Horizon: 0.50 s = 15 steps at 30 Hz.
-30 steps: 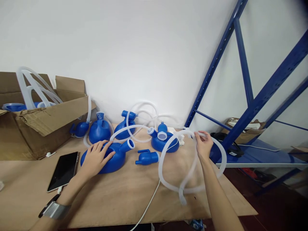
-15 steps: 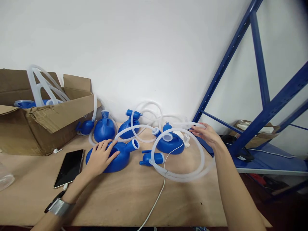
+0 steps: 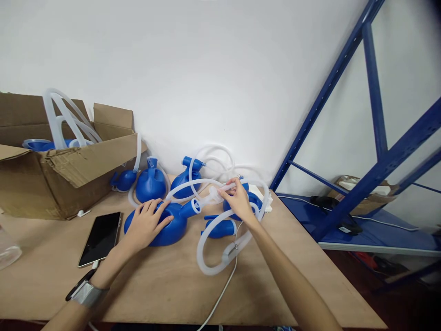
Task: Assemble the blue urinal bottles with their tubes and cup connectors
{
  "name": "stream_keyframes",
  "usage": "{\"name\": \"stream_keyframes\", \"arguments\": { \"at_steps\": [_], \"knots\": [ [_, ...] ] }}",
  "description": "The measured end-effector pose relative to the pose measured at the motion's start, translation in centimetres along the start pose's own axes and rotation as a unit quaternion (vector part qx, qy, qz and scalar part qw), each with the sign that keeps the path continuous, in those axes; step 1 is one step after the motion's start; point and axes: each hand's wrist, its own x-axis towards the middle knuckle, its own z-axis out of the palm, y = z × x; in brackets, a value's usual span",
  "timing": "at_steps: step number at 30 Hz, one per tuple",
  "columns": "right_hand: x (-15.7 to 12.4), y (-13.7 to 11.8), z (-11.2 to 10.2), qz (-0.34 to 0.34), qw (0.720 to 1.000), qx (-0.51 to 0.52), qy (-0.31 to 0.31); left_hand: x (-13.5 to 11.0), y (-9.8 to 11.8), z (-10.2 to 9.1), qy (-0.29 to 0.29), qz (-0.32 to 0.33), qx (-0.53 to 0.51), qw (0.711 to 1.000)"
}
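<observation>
My left hand [image 3: 147,226] grips the top of a blue urinal bottle [image 3: 176,228] lying on the table, thumb spread from the fingers. The bottle's open neck points up and to the right. Pinched in my right hand [image 3: 238,200] is the end of a clear plastic tube [image 3: 200,257], with a translucent connector [image 3: 212,195] just off the bottle mouth. Whether the connector touches the rim I cannot tell. The tube loops down in front of my right wrist. Under it lies a small blue cup-shaped piece [image 3: 220,229]. Another blue bottle [image 3: 255,200] is partly hidden behind my right hand.
A cardboard box [image 3: 51,193] with tubes and blue parts stands at left. Near it are a phone [image 3: 99,240] on a cable and more blue bottles [image 3: 150,185]. A white cord [image 3: 220,294] crosses the table. Blue shelving [image 3: 375,230] stands at right.
My right hand has moved left with the tube end, from the table's right side to near the bottle mouth. The tube loop has shifted left. My left hand stays on the bottle.
</observation>
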Motion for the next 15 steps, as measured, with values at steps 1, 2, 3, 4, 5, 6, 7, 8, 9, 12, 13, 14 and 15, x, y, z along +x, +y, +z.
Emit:
{"name": "stream_keyframes", "arguments": {
  "at_steps": [1,2,3,4,5,6,7,8,9,12,13,14,15],
  "knots": [
    [-0.3,0.3,0.8,-0.004,1.0,0.005,0.013,0.0,0.1,0.0,0.001,-0.001,0.002,1.0],
    [-0.5,0.7,1.5,-0.003,1.0,0.01,0.026,0.0,0.1,-0.1,0.001,-0.001,0.004,1.0],
    [-0.8,1.0,2.0,0.003,0.999,0.014,0.034,0.0,0.2,-0.2,0.001,0.0,0.004,1.0],
    [-1.0,1.4,2.5,0.013,0.999,0.015,0.035,0.1,0.3,-0.2,0.001,0.002,0.003,1.0],
    [-1.3,1.7,3.0,0.023,0.999,0.017,0.032,0.1,0.4,-0.2,0.0,0.002,0.003,1.0],
    [-1.6,2.1,3.5,0.035,0.999,0.021,0.026,0.0,0.5,-0.2,-0.001,0.002,0.004,1.0],
    [-1.9,2.4,4.2,0.046,0.998,0.026,0.019,0.0,0.6,-0.2,-0.002,0.001,0.007,1.0],
    [-2.3,2.8,4.9,0.053,0.998,0.031,0.016,0.0,0.6,-0.2,-0.003,-0.001,0.01,1.0],
    [-2.5,3.0,5.5,0.056,0.998,0.032,0.018,0.0,0.7,-0.2,-0.006,-0.004,0.013,1.0],
    [-3.1,3.7,7.1,0.049,0.998,0.01,0.038,0.2,0.7,-0.4,-0.024,-0.005,0.019,1.0],
    [-3.2,3.9,7.4,0.047,0.998,0.007,0.041,0.3,0.7,-0.5,-0.035,0.0,0.018,0.999],
    [-3.3,4.2,7.6,0.047,0.998,0.014,0.04,0.6,0.5,-0.7,-0.051,0.005,0.014,0.999],
    [-3.3,4.5,7.7,0.048,0.998,0.032,0.035,0.9,0.4,-0.9,-0.069,0.01,0.008,0.998]
  ]
}}
